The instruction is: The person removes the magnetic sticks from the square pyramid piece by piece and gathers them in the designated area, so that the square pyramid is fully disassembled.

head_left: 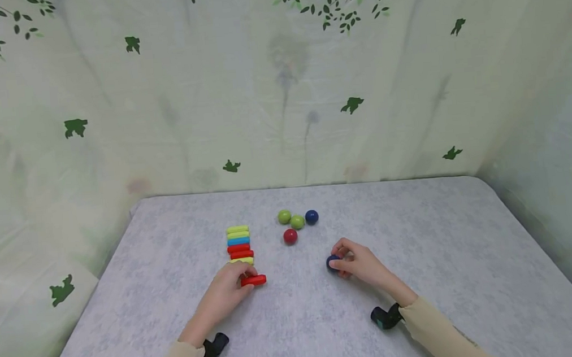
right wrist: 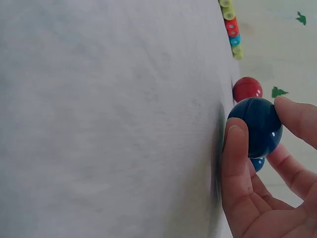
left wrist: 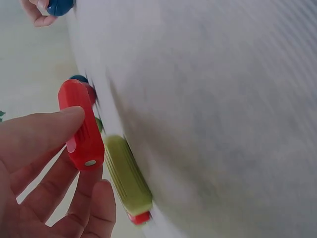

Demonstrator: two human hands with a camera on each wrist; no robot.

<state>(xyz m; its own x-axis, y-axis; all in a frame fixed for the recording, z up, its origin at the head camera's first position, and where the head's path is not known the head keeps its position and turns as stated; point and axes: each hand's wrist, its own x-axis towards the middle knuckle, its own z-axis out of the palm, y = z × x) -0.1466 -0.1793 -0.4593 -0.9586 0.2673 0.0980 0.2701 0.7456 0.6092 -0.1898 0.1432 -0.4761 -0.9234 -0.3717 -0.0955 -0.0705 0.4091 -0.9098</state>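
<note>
Between thumb and fingers, my left hand (head_left: 230,288) pinches a short red plastic rod (head_left: 255,280). In the left wrist view this rod (left wrist: 81,131) has ridged sides and a pale round spot on its end; it appears raised off the table. My right hand (head_left: 367,266) grips a dark blue ball (head_left: 331,262) with its fingertips. The right wrist view shows the glossy ball (right wrist: 255,129) with a seam around it, close to the tabletop. Just beyond my left hand lies a yellow-green rod (left wrist: 128,173), nearest in a column of rods.
The column holds yellow, blue (head_left: 238,241) and red rods (head_left: 239,248) side by side. Right of it at the back sit two green balls (head_left: 284,216), another blue ball (head_left: 312,217) and a red ball (head_left: 290,236). A patterned curtain (head_left: 258,90) hangs behind the grey table (head_left: 413,230).
</note>
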